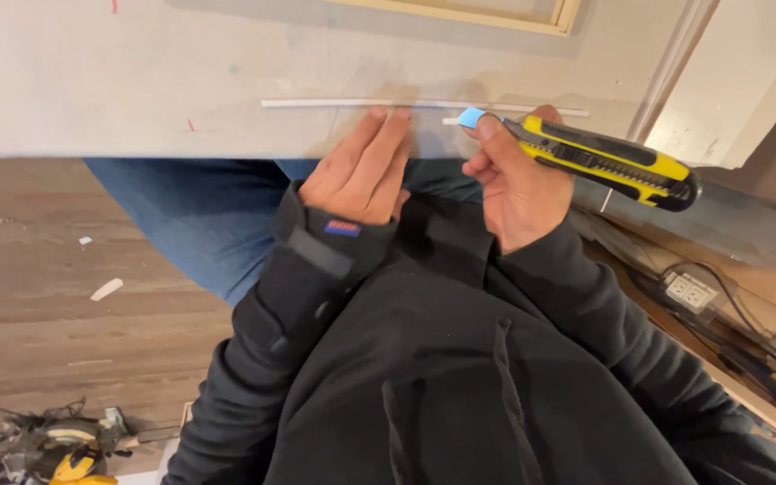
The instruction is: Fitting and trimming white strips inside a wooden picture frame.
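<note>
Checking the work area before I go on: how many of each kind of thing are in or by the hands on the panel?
Utility knife, yellow and black, in right hand: 1
Thin white strip, by left hand: 1
Pale panel: 1
Total: 3

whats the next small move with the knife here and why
Probably draw the utility knife along the thin white strip on the pale board. The right hand grips the knife with its blade tip beside the strip, and the left hand lies flat with its fingertips near the strip, seemingly steadying it. Keep those fingers out of the blade's path.
</note>
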